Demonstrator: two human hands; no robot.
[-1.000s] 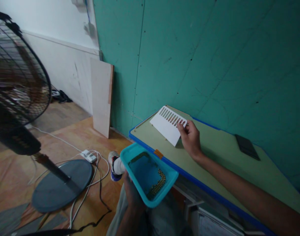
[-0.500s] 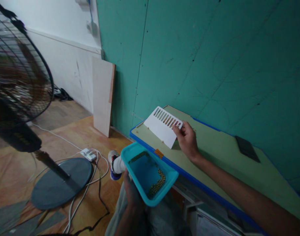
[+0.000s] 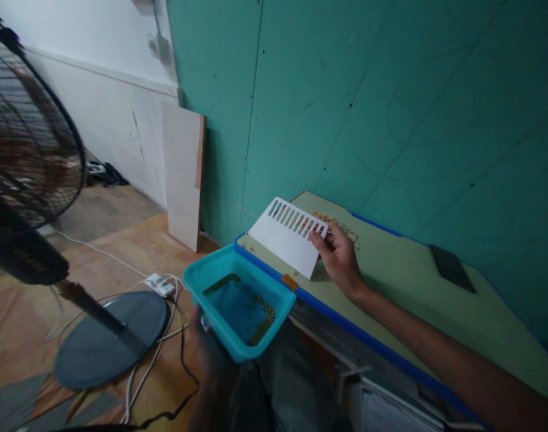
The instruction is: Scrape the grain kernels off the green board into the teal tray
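My left hand [image 3: 211, 345] holds a turquoise plastic tub [image 3: 226, 342] from below, just off the table's blue front edge. Small round beans or seeds [image 3: 262, 321] lie in two strips along the tub's sides. My right hand [image 3: 339, 255] pinches one corner of a white slotted scraper [image 3: 285, 243], a flat sheet with a row of long holes. The scraper is tilted over the near left corner of the green tabletop [image 3: 391, 264]. Behind it lies a spread of tan grains or beans [image 3: 334, 222], partly hidden by the sheet.
A dark flat slab [image 3: 451, 270] rests at the table's far right. A standing fan [image 3: 31, 180] is at the left, with white cables and a power strip [image 3: 160, 285] on the floor. A pale board [image 3: 181, 174] leans against the wall.
The tub has moved left and slightly up with my left hand. The scraper has shifted a little to the left, and more of the tan grains behind it now show.
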